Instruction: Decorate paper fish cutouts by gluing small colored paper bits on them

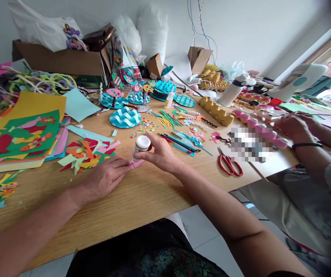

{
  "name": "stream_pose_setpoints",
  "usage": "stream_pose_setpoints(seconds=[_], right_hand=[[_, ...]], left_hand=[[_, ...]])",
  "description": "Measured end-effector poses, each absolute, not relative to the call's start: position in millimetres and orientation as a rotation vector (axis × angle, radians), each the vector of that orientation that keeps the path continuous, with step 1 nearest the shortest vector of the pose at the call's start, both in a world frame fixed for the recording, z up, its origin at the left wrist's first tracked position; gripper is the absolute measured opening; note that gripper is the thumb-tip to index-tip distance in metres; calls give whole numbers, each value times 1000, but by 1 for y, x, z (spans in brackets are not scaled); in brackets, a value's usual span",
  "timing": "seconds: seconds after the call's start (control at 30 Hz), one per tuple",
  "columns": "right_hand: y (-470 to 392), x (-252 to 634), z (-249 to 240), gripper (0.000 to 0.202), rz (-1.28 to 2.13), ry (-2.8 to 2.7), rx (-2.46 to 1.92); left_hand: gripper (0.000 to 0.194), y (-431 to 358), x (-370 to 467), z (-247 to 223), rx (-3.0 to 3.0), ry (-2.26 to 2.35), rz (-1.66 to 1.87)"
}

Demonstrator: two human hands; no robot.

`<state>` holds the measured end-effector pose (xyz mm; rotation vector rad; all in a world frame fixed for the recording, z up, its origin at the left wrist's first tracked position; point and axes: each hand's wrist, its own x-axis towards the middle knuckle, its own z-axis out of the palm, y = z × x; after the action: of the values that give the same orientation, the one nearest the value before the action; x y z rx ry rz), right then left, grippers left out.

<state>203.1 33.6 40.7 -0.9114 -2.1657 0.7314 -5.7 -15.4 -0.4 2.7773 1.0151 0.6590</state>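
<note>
My right hand (162, 154) is closed around a white-ended glue stick (141, 145), its white end facing up toward me. The stick's lower end is over a small pink paper piece (136, 163); whether it touches the paper is hard to see. My left hand (106, 177) rests low on the table, fingers together, its fingertips holding the pink piece at its left edge. The left thumb is hidden. Just beyond the left hand is a pile of coloured paper scraps (88, 154). Pencils and brushes (183, 144) lie right of the glue stick.
Red-handled scissors (230, 164) lie at right. A blue wavy paper disc (124, 117) and a small glue bottle (169, 98) are farther back. Coloured paper sheets (38, 102) are stacked at left. Another person's hands (294, 125) work at the right near pink egg-carton strips (249, 120).
</note>
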Motion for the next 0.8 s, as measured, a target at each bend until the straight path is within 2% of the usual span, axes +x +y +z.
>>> stream_pose_setpoints(seconds=[0.37, 0.53, 0.8], right_hand=[[33, 201, 41, 26, 664, -2222, -897], [32, 201, 45, 27, 737, -2236, -878], [32, 196, 52, 25, 842, -2233, -1022]], left_hand=[[34, -16, -5, 1, 2790, 1011, 654], [36, -16, -5, 0, 2804, 1006, 631], [27, -15, -4, -2, 2889, 1018, 639]])
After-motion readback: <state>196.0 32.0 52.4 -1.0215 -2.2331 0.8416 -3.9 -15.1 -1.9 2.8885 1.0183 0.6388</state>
